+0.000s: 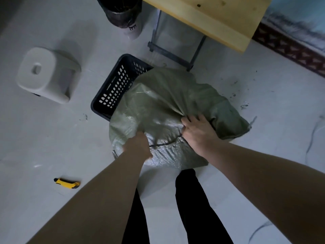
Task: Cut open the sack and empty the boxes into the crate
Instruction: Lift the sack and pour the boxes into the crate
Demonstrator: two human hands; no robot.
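From where I watch, the nearest worry is the yellow knife (67, 183) lying loose on the floor (44, 138) by my left leg; I can't tell whether its blade is out, and a step sideways could land on it. Next is the grip: the green sack (163, 95) is slick woven plastic, and if a handful slips as I lift, the load could drop unevenly. Beyond that, the sack lies tipped over the near side of the black crate (116, 85) and hides most of its opening, so I judge boxes could slide past the rim onto the floor; no box shows yet. Both arms reach forward and down. My left hand (139, 143) is clenched on a bunch of fabric at the sack's near end, knuckles up; my right hand (198, 132) grasps a raised fold just beside it, fingers curled into the cloth.
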